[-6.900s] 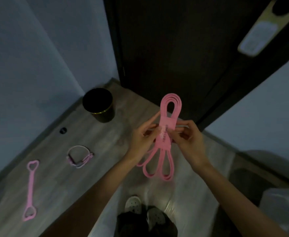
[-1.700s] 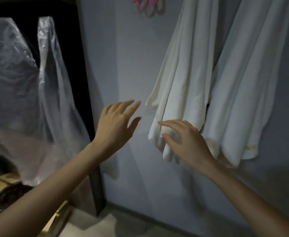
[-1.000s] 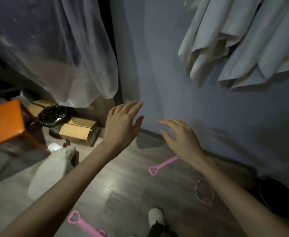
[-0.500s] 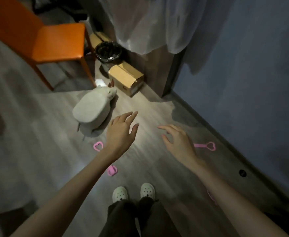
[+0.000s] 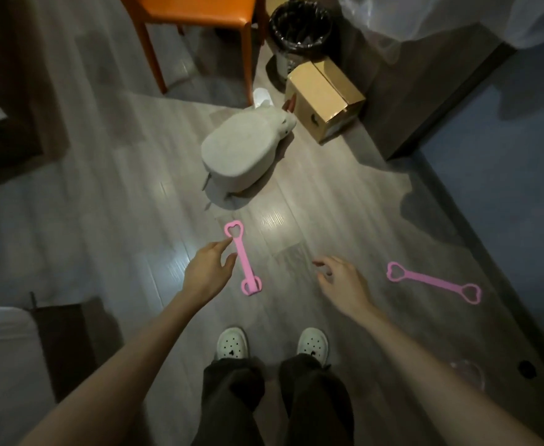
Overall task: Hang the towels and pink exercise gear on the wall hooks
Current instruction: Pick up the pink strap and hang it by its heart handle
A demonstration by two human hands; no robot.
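Note:
Two pink stretch bands with heart-shaped ends lie flat on the wooden floor. The nearer pink band (image 5: 242, 257) lies just right of my left hand (image 5: 209, 272), whose fingers are spread and empty, the fingertips close beside the band. The second pink band (image 5: 434, 282) lies further right, near the blue wall. My right hand (image 5: 341, 283) hovers open between the two bands and holds nothing. A faint pink ring-shaped item (image 5: 467, 375) shows dimly at the lower right by my right forearm. No towels or hooks are in view.
A white plush stool (image 5: 241, 152) stands ahead on the floor. Behind it are a cardboard box (image 5: 323, 98), a black bin (image 5: 299, 27) and an orange chair (image 5: 196, 14). The blue wall (image 5: 515, 194) runs along the right. My feet in white clogs (image 5: 232, 344) stand below.
The view has swung down from the hanging towels on the wall to the floor. Both empty hands have lowered toward the pink bands, the left one now next to the nearer band.

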